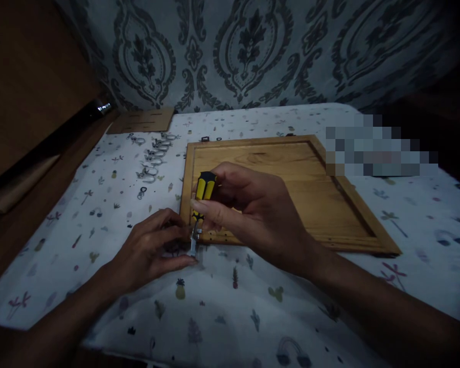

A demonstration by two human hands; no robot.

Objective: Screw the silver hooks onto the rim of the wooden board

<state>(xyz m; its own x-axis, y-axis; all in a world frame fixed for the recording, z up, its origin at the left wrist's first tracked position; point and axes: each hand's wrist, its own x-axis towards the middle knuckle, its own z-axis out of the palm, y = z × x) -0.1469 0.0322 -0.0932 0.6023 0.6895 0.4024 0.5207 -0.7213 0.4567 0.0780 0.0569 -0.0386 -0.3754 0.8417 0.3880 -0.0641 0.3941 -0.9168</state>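
- Worktop (99, 214) under a white printed cloth: open room in front of and to the left of the hands.
- Wooden framed panel (291, 194) lies flat, its near-left corner at the hands.
- Right hand (253, 214): grip clamped on the screwdriver (205, 186), which has a yellow-and-black handle and stands upright over the panel's near edge.
- Left hand (153, 250): fingertips pinch 1 small metal fitting (193, 244) against that edge.
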